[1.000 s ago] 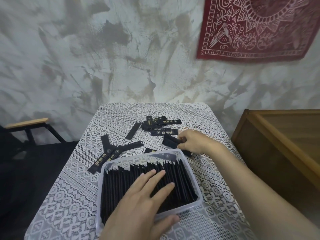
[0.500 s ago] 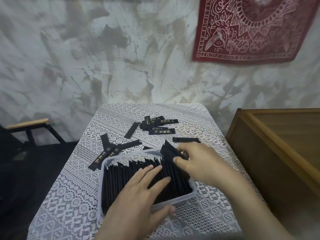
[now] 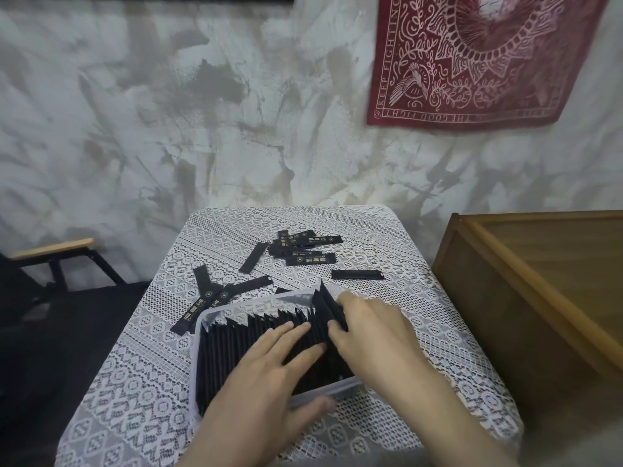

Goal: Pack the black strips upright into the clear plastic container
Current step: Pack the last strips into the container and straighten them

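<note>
Black strips (image 3: 328,306) look thin, light, bendy; right hand (image 3: 367,326) pinches a few by the edges, left hand (image 3: 266,372) spread flat on the packed row

Table (image 3: 236,230) under white lace cloth, rounded far corners. Behind table: rough plaster wall (image 3: 168,129), white with grey smears. On wall, above and right of table: dark red printed hanging (image 3: 478,62), pale lettering along border. Right of table, close beside: brown wooden cabinet (image 3: 539,281). Left of table: black-framed chair (image 3: 54,249) with pale wooden armrest, on dark floor (image 3: 67,348). Light soft, even.
</note>
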